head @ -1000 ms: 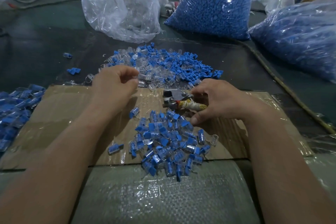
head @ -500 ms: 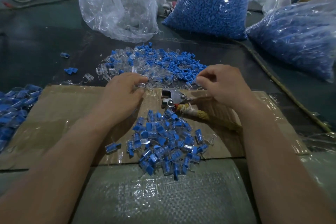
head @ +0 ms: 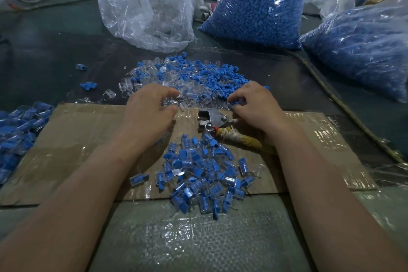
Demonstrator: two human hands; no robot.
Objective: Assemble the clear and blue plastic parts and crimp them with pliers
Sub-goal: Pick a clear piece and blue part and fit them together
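A loose pile of clear and blue parts [head: 198, 77] lies on the dark table beyond the cardboard sheet [head: 66, 139]. My left hand [head: 150, 112] is at the pile's near edge, its fingers curled round a clear part [head: 171, 102]. My right hand [head: 256, 106] is at the pile's right near edge, its fingertips pinching a blue part [head: 239, 102]. The pliers [head: 212, 119] lie on the cardboard between my hands, with no hand on them; their tape-wrapped handle [head: 238, 138] runs under my right wrist. A heap of joined clear-and-blue pieces [head: 203, 174] sits nearer to me.
A clear bag [head: 150, 6] and two full bags of blue parts [head: 258, 4] [head: 364, 51] stand at the back. More joined pieces [head: 15, 130] lie at the left edge. A few stray parts [head: 88, 85] dot the table on the left.
My right hand let go of the pliers, which now lie on the cardboard, and moved forward to the loose pile. My left hand also moved forward into the pile.
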